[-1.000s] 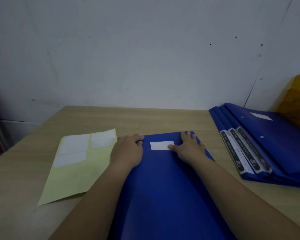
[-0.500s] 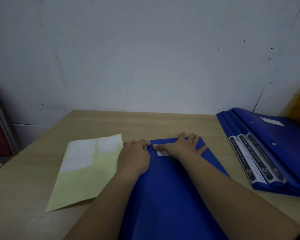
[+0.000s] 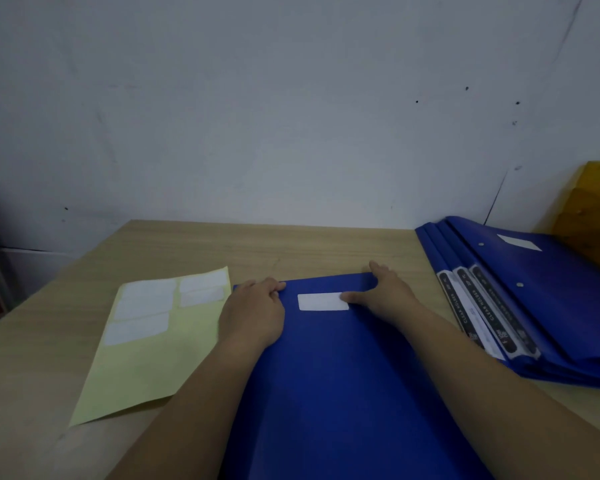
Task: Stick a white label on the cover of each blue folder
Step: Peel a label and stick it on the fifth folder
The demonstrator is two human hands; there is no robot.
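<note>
A blue folder (image 3: 340, 382) lies flat on the wooden table (image 3: 291, 247) right in front of me. A white label (image 3: 321, 302) sits on its cover near the far edge. My right hand (image 3: 385, 294) lies flat on the folder, its thumb pressing the label's right end. My left hand (image 3: 253, 311) rests flat on the folder's far left corner, fingers over the edge. Left of the folder lies a yellow backing sheet (image 3: 153, 344) with several white labels (image 3: 142, 299) on it.
A stack of blue folders (image 3: 541, 306) lies at the right, the top one bearing a white label (image 3: 518, 242). A yellow object (image 3: 593, 202) stands behind it against the grey wall. The table's left edge runs diagonally at the left.
My right hand has slid to the right off the label, which shows fully again after being mostly covered half a second ago. The left hand has stayed on the folder's corner.
</note>
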